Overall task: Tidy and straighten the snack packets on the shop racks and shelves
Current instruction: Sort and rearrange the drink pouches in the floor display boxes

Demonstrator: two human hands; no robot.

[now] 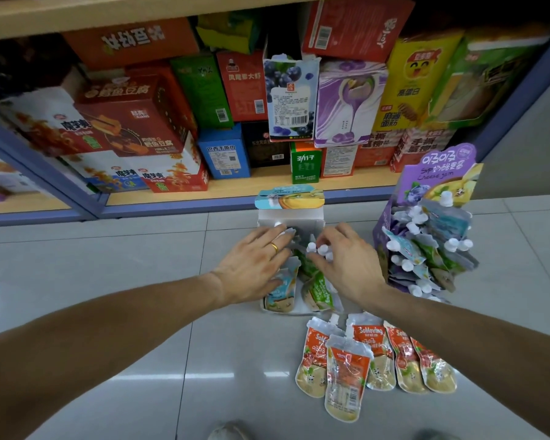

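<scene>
Closest to me, five orange pouches lie loose on the floor tiles, and I can read "SoMoving" on them. Just past them is a small white box lying open, with blue and green pouches inside. My left hand lies flat on the blue ones, fingers straight. My right hand pinches the white caps of the green ones. I think the job now is to line these up in the box. It should go best if I keep all the caps pointing one way and press gently, so nothing bends. To the right stands a purple box stuffed with messy pouches; it says "Cheese jam". Farthest off, the shelf holds many snack boxes with Chinese writing.
</scene>
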